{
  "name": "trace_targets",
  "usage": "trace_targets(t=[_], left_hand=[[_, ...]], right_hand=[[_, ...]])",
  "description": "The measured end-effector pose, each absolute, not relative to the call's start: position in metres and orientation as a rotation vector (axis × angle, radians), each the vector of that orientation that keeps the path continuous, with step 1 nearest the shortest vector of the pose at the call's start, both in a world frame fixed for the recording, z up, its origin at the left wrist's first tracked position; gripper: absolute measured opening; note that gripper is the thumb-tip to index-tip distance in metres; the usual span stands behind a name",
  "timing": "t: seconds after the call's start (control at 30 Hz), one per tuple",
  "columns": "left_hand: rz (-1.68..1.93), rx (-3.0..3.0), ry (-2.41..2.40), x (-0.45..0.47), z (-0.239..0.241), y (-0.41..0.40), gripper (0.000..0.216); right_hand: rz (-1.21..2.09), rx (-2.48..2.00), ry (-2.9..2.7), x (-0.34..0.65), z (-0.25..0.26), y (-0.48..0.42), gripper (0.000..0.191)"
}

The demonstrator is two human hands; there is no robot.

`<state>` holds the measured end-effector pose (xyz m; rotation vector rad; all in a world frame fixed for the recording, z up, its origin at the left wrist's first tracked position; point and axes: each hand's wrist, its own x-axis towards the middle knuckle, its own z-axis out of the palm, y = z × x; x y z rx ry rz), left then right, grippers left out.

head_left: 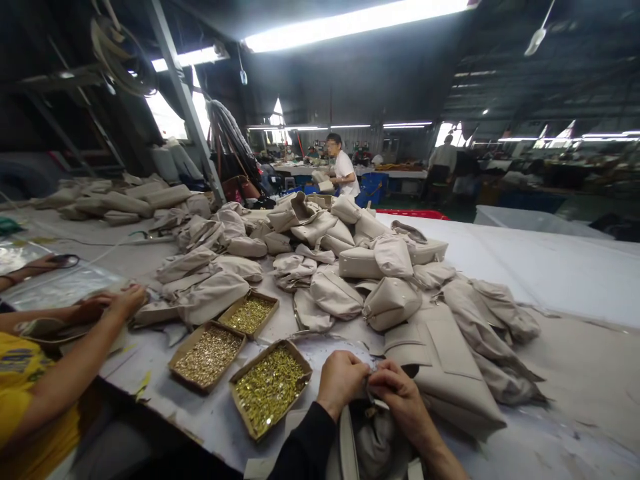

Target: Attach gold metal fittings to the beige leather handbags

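Note:
My left hand (341,381) and my right hand (400,398) meet in front of me, fingers pinched at the upper edge of a beige handbag (349,443). The bag stands open below them, with its grey lining (376,433) showing. Whatever small part lies between the fingertips is hidden. Just left of my hands stands a cardboard box of shiny yellow-gold metal pieces (273,387). A larger beige bag (445,363) lies on its side beyond my right hand.
Two more boxes hold small rose-gold pieces (207,355) and gold pieces (249,313). Beige bags (337,293) are heaped across the white table (540,267). At left, a co-worker in a yellow shirt (23,380) handles a bag. Another person (344,170) is behind the heap.

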<state>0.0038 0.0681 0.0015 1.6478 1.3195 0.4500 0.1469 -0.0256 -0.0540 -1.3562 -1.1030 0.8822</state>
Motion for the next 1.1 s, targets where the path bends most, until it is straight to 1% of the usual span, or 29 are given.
trace_targets(t=[0.23,0.47,0.67,0.93,1.1], left_hand=[[0.449,1.655,1.348,0.0065,-0.0017,0.0646,0.019],[0.442,1.664,1.364,0.0058,0.0004,0.0638,0.019],[0.438,1.677,1.373,0.0063,0.0003,0.0628,0.018],[0.422,1.683,1.396,0.0062,0.0012,0.0623,0.017],[0.427,1.7,1.385,0.0048,0.0044,0.0607,0.019]], right_hand=[[0.945,-1.372,-0.979,0.1487,-0.0551,-0.0223,0.016],[0.948,-1.384,-1.004,0.1483,-0.054,-0.0239,0.013],[0.941,-1.388,-0.98,0.1467,-0.0508,-0.0241,0.015],[1.027,-1.385,-0.865,0.1472,-0.0531,-0.0202,0.016],[0.99,-1.391,-0.821,0.1458,-0.0556,-0.0169,0.018]])
